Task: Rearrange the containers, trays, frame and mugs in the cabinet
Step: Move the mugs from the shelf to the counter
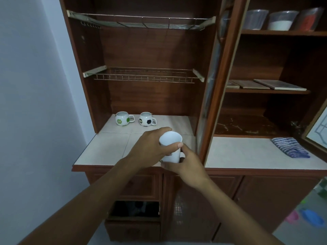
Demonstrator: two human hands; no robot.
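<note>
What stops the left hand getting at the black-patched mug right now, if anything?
Probably not reachable yet. The counter between the left hand and the black-patched mug looks free, but that hand grips the white cup, with the right hand on it too. It would have to let go first.

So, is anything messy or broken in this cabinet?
A little. The drawer under the counter hangs open, dark inside. A striped cloth lies bunched further right. Nothing looks spilled: the green mug, the black mug and the held cup look whole.
</note>
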